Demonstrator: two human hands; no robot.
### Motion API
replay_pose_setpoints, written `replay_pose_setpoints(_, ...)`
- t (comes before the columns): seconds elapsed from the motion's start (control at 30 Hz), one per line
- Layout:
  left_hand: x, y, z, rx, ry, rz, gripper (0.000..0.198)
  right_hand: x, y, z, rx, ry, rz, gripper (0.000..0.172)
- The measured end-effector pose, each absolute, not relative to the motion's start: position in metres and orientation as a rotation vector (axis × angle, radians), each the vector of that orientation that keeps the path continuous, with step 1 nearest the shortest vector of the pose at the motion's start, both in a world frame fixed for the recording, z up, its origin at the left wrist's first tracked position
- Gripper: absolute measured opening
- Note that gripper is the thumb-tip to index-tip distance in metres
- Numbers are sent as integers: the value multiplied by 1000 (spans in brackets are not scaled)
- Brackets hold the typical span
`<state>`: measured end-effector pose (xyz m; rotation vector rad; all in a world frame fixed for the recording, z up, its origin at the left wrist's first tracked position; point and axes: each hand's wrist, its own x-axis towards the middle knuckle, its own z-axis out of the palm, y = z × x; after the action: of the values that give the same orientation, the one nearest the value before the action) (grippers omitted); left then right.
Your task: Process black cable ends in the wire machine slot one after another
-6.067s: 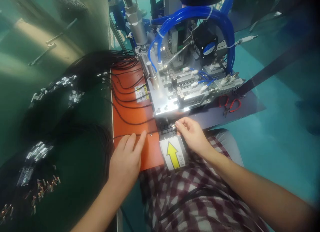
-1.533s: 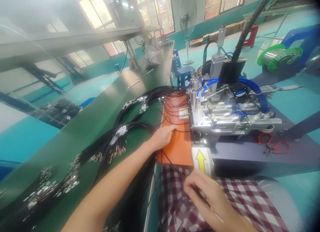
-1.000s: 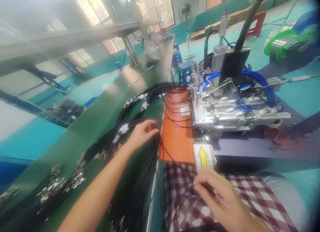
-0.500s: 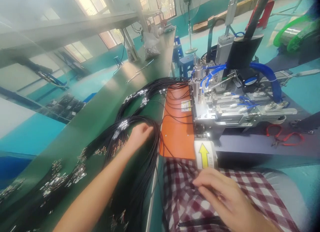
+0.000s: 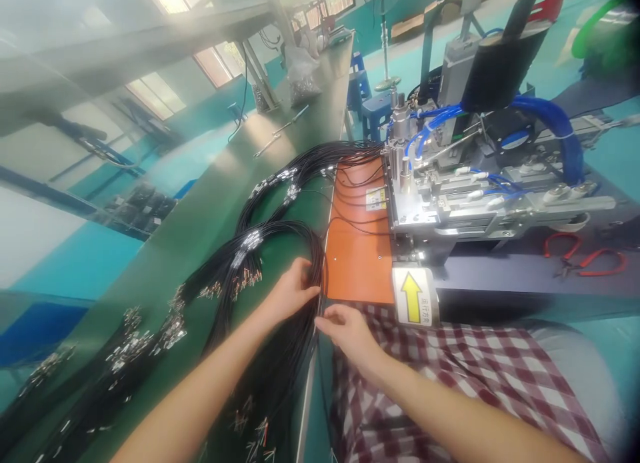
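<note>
A thick bundle of black cables [image 5: 300, 231] curves over the green bench toward its near edge. My left hand [image 5: 293, 295] is closed around the right side of this bundle, its thumb in front and its fingers partly hidden. Just right of it, my right hand [image 5: 350, 333] has its thumb and forefinger pinched at a thin black cable along the bench edge; the fingertips partly hide the contact. Silvery terminals [image 5: 249, 244] show on the bundle, and bare copper ends [image 5: 247, 281] lie left of my left hand.
A metal machine [image 5: 435, 210] with blue air hoses stands at the right, cables running to it over an orange plate [image 5: 357, 270]. Below is a yellow arrow sign [image 5: 413, 296]. Red-handled pliers [image 5: 567, 260] lie farther right. More cable bundles [image 5: 125, 363] cover the bench's left.
My right hand has moved left and away from my lap to the bench edge beside my left hand. The left hand has shifted slightly right and down onto the bundle. The view has tilted a little.
</note>
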<state>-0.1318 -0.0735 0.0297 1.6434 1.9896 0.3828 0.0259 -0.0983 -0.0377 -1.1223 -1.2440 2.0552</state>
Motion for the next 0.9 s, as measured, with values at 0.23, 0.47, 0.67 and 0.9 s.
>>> replay_pose_setpoints(0.23,-132,-72,26,1677,2012,330,38,58,-90,-5,-1129,-1245,1999,11)
replay_pose_setpoints(0.47,-92,-80,60,1968,2099,256,37,173,-87,33,-1097,-1299,2370,32)
replay_pose_setpoints(0.67,-9,-73,53,2843,1041,170,40,247,-88,30,-1440,-1476,2184,45)
replay_pose_setpoints(0.9,-20,-63,39,2677,1434,180,24,210,-50,43,-1292,-1468,1673,20)
